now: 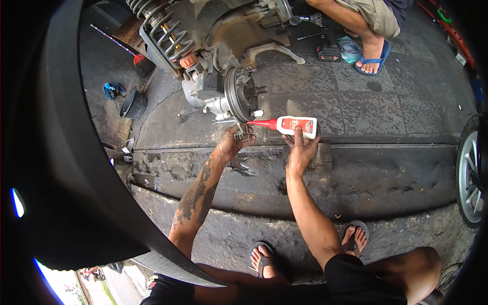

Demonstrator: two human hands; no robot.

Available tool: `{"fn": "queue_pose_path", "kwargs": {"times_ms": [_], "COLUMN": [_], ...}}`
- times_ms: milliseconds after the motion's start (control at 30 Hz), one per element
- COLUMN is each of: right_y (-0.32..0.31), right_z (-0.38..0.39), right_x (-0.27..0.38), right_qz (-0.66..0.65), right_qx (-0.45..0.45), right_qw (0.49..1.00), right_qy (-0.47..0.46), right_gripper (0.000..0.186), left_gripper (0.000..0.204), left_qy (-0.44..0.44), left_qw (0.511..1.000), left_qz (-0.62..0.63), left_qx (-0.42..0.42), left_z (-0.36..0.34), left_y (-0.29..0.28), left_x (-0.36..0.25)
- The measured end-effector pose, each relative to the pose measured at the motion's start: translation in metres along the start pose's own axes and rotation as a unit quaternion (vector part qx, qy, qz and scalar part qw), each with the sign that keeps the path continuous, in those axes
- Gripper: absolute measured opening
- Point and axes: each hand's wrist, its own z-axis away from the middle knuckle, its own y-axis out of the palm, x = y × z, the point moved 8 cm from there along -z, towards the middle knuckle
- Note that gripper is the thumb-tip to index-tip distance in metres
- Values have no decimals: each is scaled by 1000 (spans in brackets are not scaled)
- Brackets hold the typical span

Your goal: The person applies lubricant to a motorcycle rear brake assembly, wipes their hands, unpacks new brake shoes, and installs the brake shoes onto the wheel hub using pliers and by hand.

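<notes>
My right hand grips a white squeeze tube with a red label and a long red nozzle. The nozzle points left at a small metal part held in my left hand. Both hands are just below a round metal hub with a protruding shaft, on a dirty engine and swingarm unit. My forearms come up from the lower edge, greasy and stained.
A coil spring shock lies at the top left of the engine unit. Another person's sandalled foot is at the top right beside a small dark tool. A wheel stands at the right edge. A black tyre fills the left.
</notes>
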Motion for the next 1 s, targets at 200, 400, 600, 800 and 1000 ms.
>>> {"fn": "queue_pose_path", "kwargs": {"times_ms": [200, 400, 600, 800, 1000], "right_y": [9, 15, 20, 23, 22], "right_z": [-1, -2, 1, 1, 3], "right_x": [9, 14, 25, 26, 28], "right_qz": [7, 23, 50, 50, 64], "right_qx": [43, 73, 92, 103, 105], "right_qw": [998, 996, 992, 991, 989], "right_qy": [-33, -49, -69, -65, -82], "right_gripper": [57, 62, 65, 67, 65], "left_gripper": [32, 32, 32, 33, 33], "left_qy": [-7, -5, -4, -12, -10], "left_qw": [999, 1000, 1000, 1000, 999], "left_qz": [-26, -23, -21, -23, -39], "left_qx": [-18, -14, -16, -17, -14], "left_z": [-2, -2, 0, 0, -1], "left_y": [-4, -6, -3, -3, -4], "left_x": [-1, -1, -1, 0, -2]}}
